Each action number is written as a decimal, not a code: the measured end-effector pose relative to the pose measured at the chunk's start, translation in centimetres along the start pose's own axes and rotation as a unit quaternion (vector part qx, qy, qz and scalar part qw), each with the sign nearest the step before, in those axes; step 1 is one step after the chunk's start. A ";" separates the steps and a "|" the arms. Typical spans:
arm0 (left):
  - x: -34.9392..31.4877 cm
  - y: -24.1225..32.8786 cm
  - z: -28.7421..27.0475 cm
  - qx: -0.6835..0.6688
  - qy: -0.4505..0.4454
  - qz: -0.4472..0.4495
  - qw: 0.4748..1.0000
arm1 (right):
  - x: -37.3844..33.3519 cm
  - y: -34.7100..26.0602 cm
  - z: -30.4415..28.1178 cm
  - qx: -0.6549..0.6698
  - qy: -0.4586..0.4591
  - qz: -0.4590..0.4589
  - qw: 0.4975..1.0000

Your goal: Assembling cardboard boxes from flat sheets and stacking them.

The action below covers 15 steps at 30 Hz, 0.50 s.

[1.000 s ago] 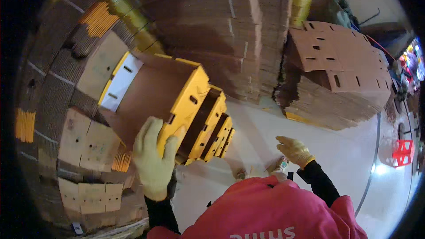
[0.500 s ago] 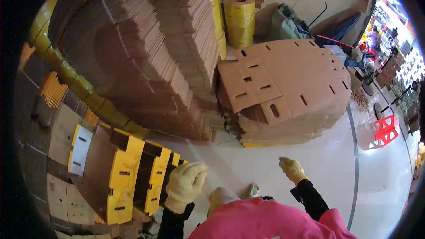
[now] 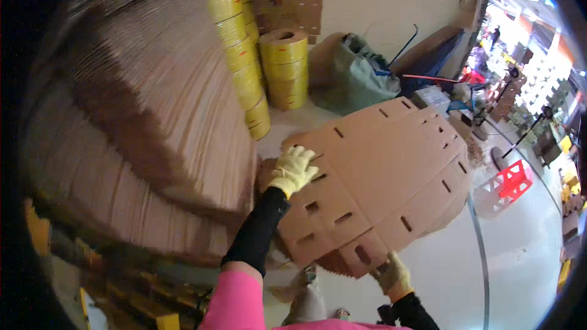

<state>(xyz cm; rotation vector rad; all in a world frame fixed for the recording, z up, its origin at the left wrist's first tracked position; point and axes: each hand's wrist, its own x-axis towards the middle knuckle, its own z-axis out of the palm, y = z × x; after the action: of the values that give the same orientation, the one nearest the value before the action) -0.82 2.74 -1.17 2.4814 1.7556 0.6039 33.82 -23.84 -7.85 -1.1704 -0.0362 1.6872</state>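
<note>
Both grips, left hand and right hand, clasp a flat slotted cardboard sheet.

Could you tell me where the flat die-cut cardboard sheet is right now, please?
In the head view, the cardboard sheet sits centre-right, held between the gloved left hand at its upper-left edge and the right hand at its lower edge, beside the tall cardboard stack.

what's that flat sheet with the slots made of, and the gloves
The flat sheet looks like brown corrugated cardboard: matte tan face, die-cut slots and fold lines, on a stack of the same. The glove on the left hand looks like knitted yellow fabric, soft and ribbed at the cuff, possibly cotton. The right hand at the sheet's lower edge wears a similar glove, though its weave is too blurred to confirm.
</note>
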 end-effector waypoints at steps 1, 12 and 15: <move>2.0 -1.6 2.2 0.024 0.017 -0.041 0.999 | 0.1 0.1 0.5 0.007 0.015 -0.003 1.000; 7.4 -8.7 6.0 -0.047 -0.094 -0.181 0.978 | -4.2 -1.9 8.4 0.085 0.072 0.016 0.994; 9.3 -7.1 5.6 -0.063 -0.126 -0.192 0.971 | -5.2 -2.2 6.3 0.042 0.091 -0.017 0.995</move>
<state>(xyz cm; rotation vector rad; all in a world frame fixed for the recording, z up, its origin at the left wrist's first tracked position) -2.68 14.84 -5.50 1.9550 1.9466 0.3393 30.92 -23.63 0.17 -1.2480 0.1267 1.5310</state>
